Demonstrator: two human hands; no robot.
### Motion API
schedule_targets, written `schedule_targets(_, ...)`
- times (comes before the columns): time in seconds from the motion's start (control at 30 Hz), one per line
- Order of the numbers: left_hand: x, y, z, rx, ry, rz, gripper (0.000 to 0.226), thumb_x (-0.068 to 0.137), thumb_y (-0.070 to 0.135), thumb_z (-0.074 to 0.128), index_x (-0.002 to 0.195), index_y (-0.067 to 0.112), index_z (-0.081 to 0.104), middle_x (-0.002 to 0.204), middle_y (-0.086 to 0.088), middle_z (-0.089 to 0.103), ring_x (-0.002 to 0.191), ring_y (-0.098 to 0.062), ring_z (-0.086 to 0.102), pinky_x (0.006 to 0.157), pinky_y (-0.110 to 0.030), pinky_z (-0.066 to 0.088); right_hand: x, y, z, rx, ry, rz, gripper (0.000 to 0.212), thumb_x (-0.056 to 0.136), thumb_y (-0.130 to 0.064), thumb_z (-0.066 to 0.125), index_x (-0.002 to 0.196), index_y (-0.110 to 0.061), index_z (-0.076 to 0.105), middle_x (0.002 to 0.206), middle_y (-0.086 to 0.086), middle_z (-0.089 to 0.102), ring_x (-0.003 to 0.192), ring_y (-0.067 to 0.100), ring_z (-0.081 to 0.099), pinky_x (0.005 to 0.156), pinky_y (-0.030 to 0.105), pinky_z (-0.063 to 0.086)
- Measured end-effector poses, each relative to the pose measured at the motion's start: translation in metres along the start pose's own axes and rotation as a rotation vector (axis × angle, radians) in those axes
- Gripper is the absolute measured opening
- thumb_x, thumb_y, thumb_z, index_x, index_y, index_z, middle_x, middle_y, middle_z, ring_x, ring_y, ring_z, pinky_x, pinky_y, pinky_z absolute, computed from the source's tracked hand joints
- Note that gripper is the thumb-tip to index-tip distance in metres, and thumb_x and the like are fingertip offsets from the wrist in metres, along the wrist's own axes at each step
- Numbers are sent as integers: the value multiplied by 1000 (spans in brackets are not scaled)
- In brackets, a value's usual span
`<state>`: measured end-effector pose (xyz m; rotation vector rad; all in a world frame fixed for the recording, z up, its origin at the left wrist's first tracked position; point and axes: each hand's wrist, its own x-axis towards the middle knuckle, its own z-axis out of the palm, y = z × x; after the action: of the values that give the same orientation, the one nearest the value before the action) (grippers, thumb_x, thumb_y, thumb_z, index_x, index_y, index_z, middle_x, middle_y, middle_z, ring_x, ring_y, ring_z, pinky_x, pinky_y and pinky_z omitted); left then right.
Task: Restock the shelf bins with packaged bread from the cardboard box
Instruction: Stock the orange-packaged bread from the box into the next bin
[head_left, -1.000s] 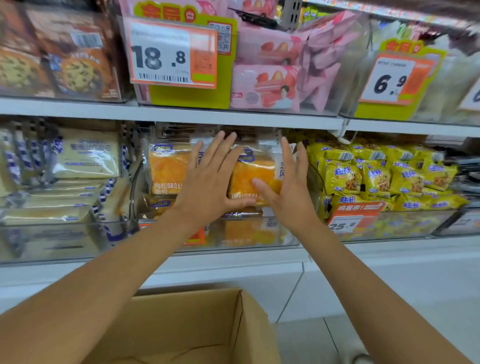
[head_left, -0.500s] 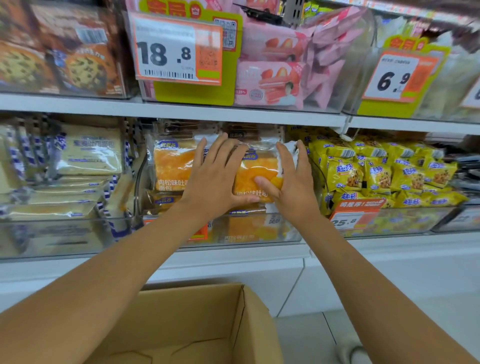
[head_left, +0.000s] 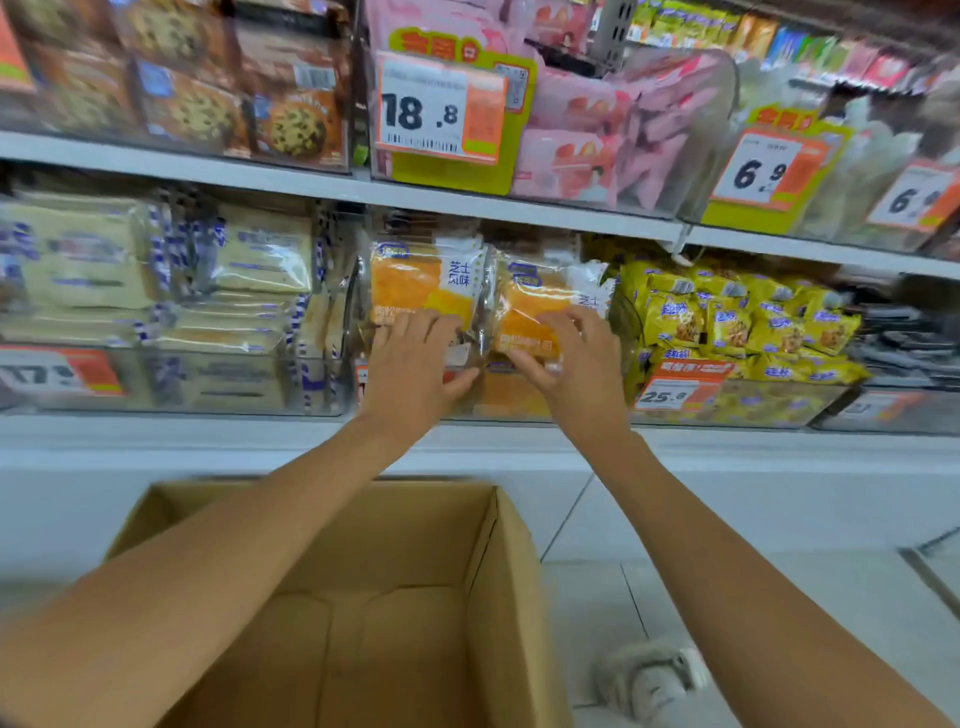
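Both hands rest on the orange bread packs in the middle bin of the shelf: the left hand (head_left: 415, 364) lies flat with fingers loosely spread against the lower part of the left bread pack (head_left: 423, 288), and the right hand (head_left: 576, 364) seems to pinch the lower edge of the right bread pack (head_left: 535, 317) between thumb and fingers, though blur makes this not fully sure. From the head view, the two packs stand upright and lean a little, above the clear front wall of the middle bin (head_left: 511, 402), with the yellow snack bags (head_left: 737, 322) just beside on the right. I judge that the packs can tip forward over the low wall when the hands let go, because they stand high on other packs. Pressing too hard can also crush the soft bread. The cardboard box (head_left: 395, 597) below looks empty, so a fallen pack would perhaps land inside it
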<state>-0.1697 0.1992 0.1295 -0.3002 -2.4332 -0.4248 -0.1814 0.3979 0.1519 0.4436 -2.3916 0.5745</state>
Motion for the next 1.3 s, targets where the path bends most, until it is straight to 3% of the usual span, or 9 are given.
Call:
schedule_targets(0.07, -32, -9, -6, -51, -78, -24, 43, 85, 39, 71, 118, 15, 60, 114, -6, 60, 106, -29, 56, 89, -42, 43, -23, -16, 10, 18, -30, -70, 49, 88, -51, 57, 110, -9, 67, 104, 11, 60, 97, 28, 57, 82, 36, 47)
schedule_targets(0.17, -93, -31, -14, -154, -286, -126, 43, 88, 41, 69, 120, 15, 59, 116, -4, 60, 104, -25, 57, 88, -38, 46, -76, -39, 38, 77, -184, -92, 45, 89, -48, 60, 107, -7, 68, 97, 10, 61, 89, 28, 60, 74, 36, 49)
schedule_targets(0.37, -238, -97, -20, -106, -774, -424, 56, 85, 51, 68, 130, 22, 53, 128, 0, 55, 113, -17, 56, 96, -34, 48, -190, -72, 103, 49, -863, 0, 54, 92, -53, 56, 130, -14, 57, 127, 5, 55, 116, 23, 53, 97, 34, 44)
schedule_targets(0.6, -381, -167, 32, -248, -1140, -832, 78, 80, 45, 75, 147, 29, 39, 151, -3, 42, 137, -21, 41, 109, -37, 40, -281, -90, 180, 25, -1332, 138, 67, 93, -59, 46, 147, -20, 39, 157, 9, 30, 144, 28, 29, 112, 40, 32)
schedule_targets(0.83, -452, -194, 77, -309, -1352, -1020, 73, 79, 25, 81, 143, 19, 47, 140, -6, 52, 126, -24, 51, 96, -27, 41, -307, -91, 222, 45, -1434, 220, 60, 94, -56, 48, 144, -24, 42, 155, 6, 33, 143, 26, 31, 113, 40, 33)
schedule_targets(0.9, -460, -196, 82, -254, -1384, -974, 54, 78, 23, 82, 128, 18, 60, 127, -4, 61, 119, -24, 57, 94, -28, 43, -311, -90, 226, 49, -1443, 230, 60, 94, -56, 48, 144, -24, 43, 155, 6, 34, 143, 26, 30, 114, 40, 32)
schedule_targets(1.0, -449, -193, 85, -184, -1368, -925, 11, 83, 24, 77, 86, 30, 68, 99, 5, 68, 105, -20, 64, 90, -29, 47, -313, -92, 226, 86, -1456, 248, 59, 93, -56, 51, 143, -24, 44, 155, 5, 35, 144, 25, 29, 116, 40, 31)
schedule_targets(1.13, -412, -178, 81, -356, -1357, -888, 17, 86, 17, 74, 77, 26, 63, 93, 4, 64, 97, -17, 61, 77, -27, 47, -303, -98, 216, 183, -1420, 318, 61, 90, -55, 58, 141, -24, 48, 147, 1, 47, 134, 21, 45, 106, 37, 42)
schedule_targets(1.3, -333, -151, 54, -598, -1112, -765, 23, 77, 8, 82, 68, 23, 67, 77, 3, 68, 79, -15, 64, 72, -30, 51, -279, -116, 193, 404, -1349, 422, 78, 77, -36, 81, 144, -21, 44, 140, -4, 53, 128, 14, 49, 100, 26, 41)
